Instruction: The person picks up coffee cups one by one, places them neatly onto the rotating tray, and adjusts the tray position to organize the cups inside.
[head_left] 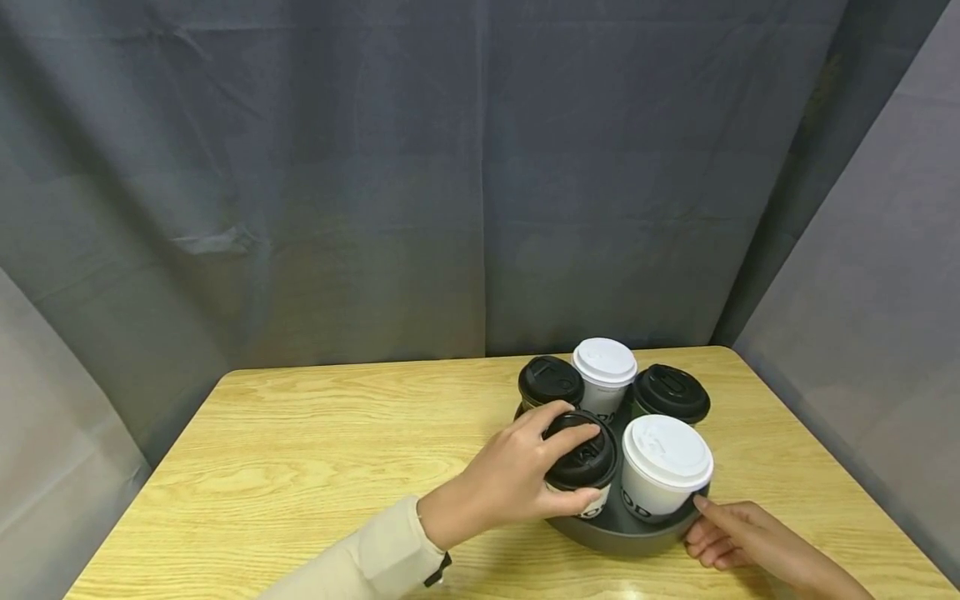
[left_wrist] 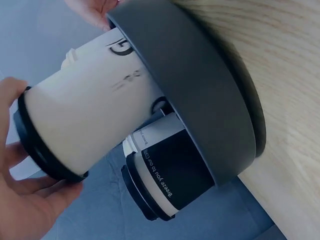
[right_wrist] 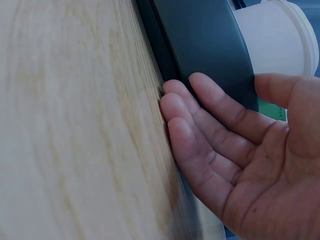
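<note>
My left hand grips a white paper cup by its black lid, fingers around the lid's edge. In the left wrist view this white cup leans, its lower end inside the rim of a round dark grey tray. At the tray's near right side, my right hand holds the edge, thumb at the rim and fingers against the outer wall. Just inside that edge stands a white-lidded cup with dark lettering. Its base is partly hidden by the tray wall.
Farther back on the tray are a black-lidded cup, another white-lidded cup and a third black lid. The tray sits on the right part of a wooden table. Grey curtains hang behind and at both sides.
</note>
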